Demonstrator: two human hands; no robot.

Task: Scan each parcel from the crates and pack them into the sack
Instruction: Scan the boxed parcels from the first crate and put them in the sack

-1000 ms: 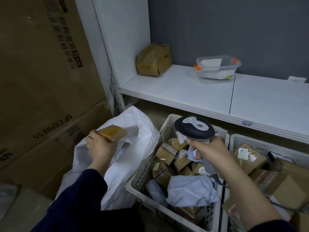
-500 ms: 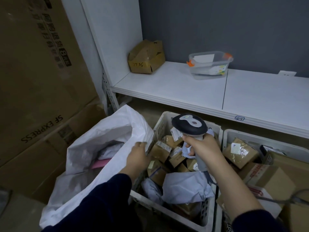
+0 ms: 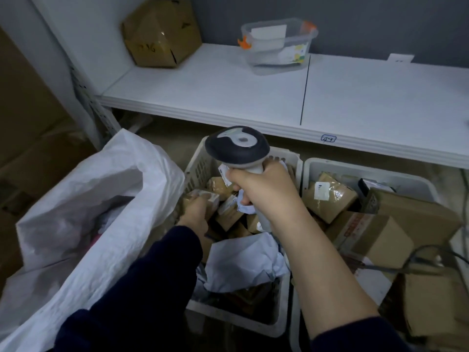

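Observation:
My right hand grips the handle of a grey and white barcode scanner, held upright over the left white crate. My left hand reaches down into that crate and its fingers curl round a small brown parcel lying among several small cardboard parcels. A pale blue-white mailer bag lies at the crate's near end. The open white sack stands just left of the crate, with parcels inside. The right white crate holds larger brown boxes.
A white shelf runs above the crates, carrying a dented cardboard box and a clear plastic tub. Large cardboard cartons stand at the left. The scanner's grey cable trails across the right crate.
My left hand dropped the small parcel into the sack, then swung right into the left crate and took hold of another parcel. The scanner stayed over the crate.

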